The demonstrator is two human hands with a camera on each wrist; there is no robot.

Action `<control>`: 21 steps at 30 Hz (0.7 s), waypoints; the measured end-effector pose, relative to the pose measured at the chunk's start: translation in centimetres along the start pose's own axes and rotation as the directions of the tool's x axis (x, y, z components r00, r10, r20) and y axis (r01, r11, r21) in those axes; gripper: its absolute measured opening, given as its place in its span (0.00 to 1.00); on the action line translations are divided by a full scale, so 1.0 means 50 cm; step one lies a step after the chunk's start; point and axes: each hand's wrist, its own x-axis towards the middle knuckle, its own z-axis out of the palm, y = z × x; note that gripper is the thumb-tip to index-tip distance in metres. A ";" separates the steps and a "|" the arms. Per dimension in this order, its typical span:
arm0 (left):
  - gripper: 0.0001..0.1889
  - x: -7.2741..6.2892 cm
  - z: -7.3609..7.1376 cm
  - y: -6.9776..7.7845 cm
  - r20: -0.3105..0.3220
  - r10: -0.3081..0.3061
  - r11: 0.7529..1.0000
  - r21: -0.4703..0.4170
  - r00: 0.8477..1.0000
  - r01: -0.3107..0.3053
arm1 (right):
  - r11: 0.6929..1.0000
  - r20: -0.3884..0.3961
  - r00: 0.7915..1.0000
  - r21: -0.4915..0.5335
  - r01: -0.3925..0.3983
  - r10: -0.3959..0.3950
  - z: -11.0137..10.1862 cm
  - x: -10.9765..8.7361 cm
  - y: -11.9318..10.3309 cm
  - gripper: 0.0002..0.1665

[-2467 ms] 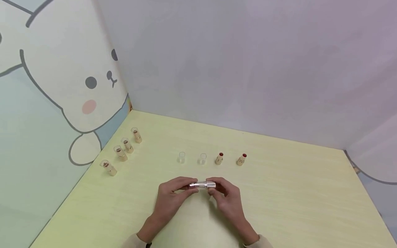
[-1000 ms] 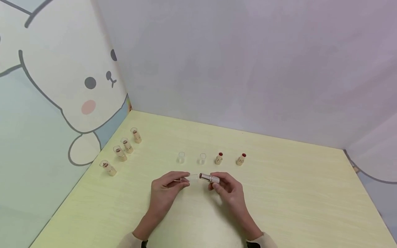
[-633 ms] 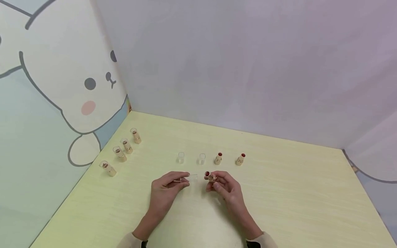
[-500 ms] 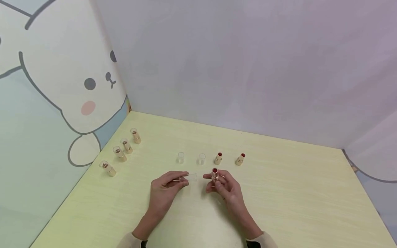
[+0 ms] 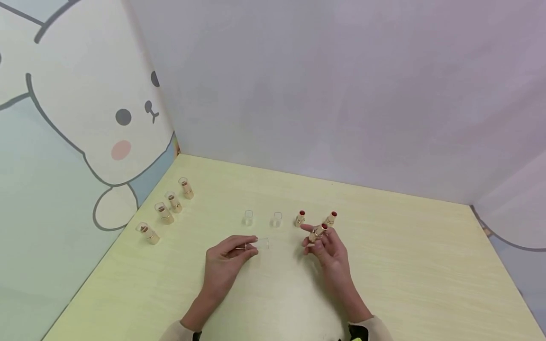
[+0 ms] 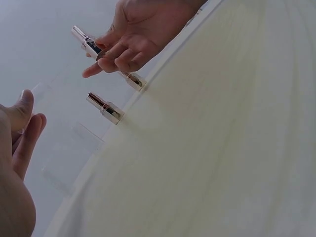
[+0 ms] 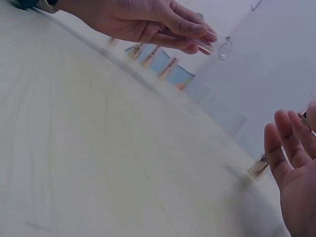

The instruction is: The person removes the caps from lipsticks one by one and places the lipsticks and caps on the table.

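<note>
My left hand pinches a clear lipstick cap between thumb and fingers, its rim pointing right. In the right wrist view this cap sticks out past the fingertips. My right hand grips an uncapped lipstick with a gold base and dark red tip, tilted up to the right. The left wrist view shows the held lipstick raised in the fingers. Just behind that hand stand two more uncapped lipsticks, one beside the fingertips and another partly covered by the hand.
Two clear caps stand on the table, a left one and a right one. Along the left edge is a slanting row of several capped lipsticks. A grey wall rises behind the pale yellow table.
Cap and lipstick, joined at first, have come apart. The right hand turned the lipstick upright, then moved right and away with it. The left hand shifted slightly left, holding the cap.
</note>
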 end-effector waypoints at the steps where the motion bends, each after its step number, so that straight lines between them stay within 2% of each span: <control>1: 0.16 0.000 0.000 0.000 -0.001 -0.007 1.000 0.001 1.000 0.007 | 1.000 -0.019 1.000 0.004 0.000 0.000 -0.004 0.001 -0.002 0.12; 4: 0.15 0.000 -0.002 0.001 0.001 -0.023 1.000 0.003 1.000 0.023 | 1.000 -0.090 0.996 0.023 0.009 -0.007 -0.018 0.004 -0.007 0.12; 7: 0.16 0.000 -0.002 0.001 -0.008 -0.003 1.000 -0.004 1.000 0.003 | 1.000 -0.178 0.984 -0.010 0.027 -0.029 -0.035 0.006 -0.013 0.10; 11: 0.17 0.000 0.000 0.000 -0.022 0.030 0.999 -0.014 0.999 -0.031 | 0.991 -0.311 0.949 -0.135 0.010 -0.052 -0.069 0.009 -0.023 0.09; 14: 0.17 0.001 0.000 -0.002 -0.013 0.016 1.000 -0.007 1.000 -0.016 | 0.965 -0.391 0.917 -0.261 -0.032 -0.075 -0.101 0.011 -0.027 0.12; 16: 0.16 0.001 -0.001 -0.002 -0.006 0.000 1.000 0.002 1.000 0.000 | 0.930 -0.421 0.902 -0.361 -0.073 -0.093 -0.122 0.012 -0.029 0.13; 17: 0.16 0.002 -0.001 -0.003 -0.003 -0.008 1.000 0.006 1.000 0.008 | 0.901 -0.432 0.896 -0.421 -0.103 -0.099 -0.133 0.013 -0.029 0.13; 21: 0.15 0.003 -0.003 -0.002 0.003 -0.027 0.999 0.017 1.000 0.027 | 0.735 -0.463 0.882 -0.628 -0.257 -0.087 -0.166 0.014 -0.032 0.10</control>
